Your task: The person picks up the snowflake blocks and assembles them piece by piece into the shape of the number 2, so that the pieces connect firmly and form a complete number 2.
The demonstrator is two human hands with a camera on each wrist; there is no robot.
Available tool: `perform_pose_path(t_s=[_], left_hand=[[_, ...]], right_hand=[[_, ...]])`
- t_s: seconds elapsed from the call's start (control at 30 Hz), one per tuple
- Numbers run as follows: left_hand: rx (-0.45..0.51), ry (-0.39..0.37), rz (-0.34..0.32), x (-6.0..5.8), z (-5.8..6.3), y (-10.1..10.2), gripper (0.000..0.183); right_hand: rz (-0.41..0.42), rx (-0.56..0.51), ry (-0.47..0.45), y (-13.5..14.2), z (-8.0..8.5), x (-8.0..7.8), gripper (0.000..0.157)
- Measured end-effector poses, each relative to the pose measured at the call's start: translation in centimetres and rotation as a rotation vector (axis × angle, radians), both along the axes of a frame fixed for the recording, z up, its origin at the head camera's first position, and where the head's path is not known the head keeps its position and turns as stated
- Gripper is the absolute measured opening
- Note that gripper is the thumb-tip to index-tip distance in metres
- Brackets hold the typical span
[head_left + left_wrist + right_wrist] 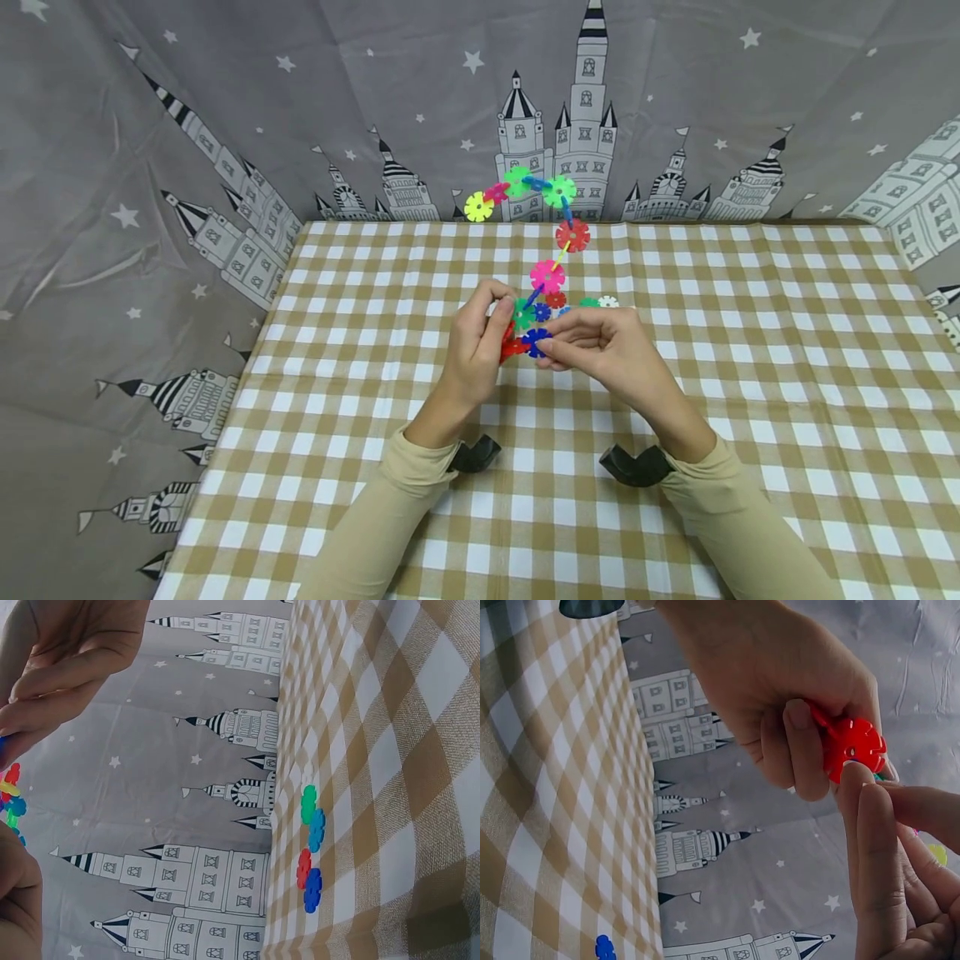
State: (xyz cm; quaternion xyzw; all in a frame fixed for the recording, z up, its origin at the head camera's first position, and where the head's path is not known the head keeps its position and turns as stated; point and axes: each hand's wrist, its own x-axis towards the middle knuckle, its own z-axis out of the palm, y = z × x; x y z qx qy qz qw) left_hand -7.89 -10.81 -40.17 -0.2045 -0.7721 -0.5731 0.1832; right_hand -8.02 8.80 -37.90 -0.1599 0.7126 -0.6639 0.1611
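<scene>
Here, right hand [600, 337] pinches blue disc [537, 342] in fingers, right of red disc [516, 347], joined or not unclear. Left hand [478, 333], fingers curled, grips near end of chain [547, 277]; long axis runs away, hooking left. Loose discs [556, 301] on worktop [750, 333].

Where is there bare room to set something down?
Bare: the checked cloth right of the right hand and left of the left hand, out to its edges. Crowded: the middle, with loose discs and the disc chain held above.
</scene>
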Motion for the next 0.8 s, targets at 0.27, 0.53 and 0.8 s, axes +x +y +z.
perform_pose_path(t_s=[0.27,0.53,0.8], left_hand=[[0.002,-0.018,-0.016,0.1,0.1,0.0,0.014],[-0.023,0.035,0.031,-0.1,0.0,-0.3,0.010],[-0.024,0.071,0.037,-0.3,-0.1,-0.4,0.008]], right_hand=[[0.023,0.030,-0.011,0.4,-0.3,-0.4,0.024],[0.021,0.058,0.031,1.5,-0.6,-1.5,0.026],[-0.063,0.111,0.002,4.2,-1.9,-4.3,0.040]])
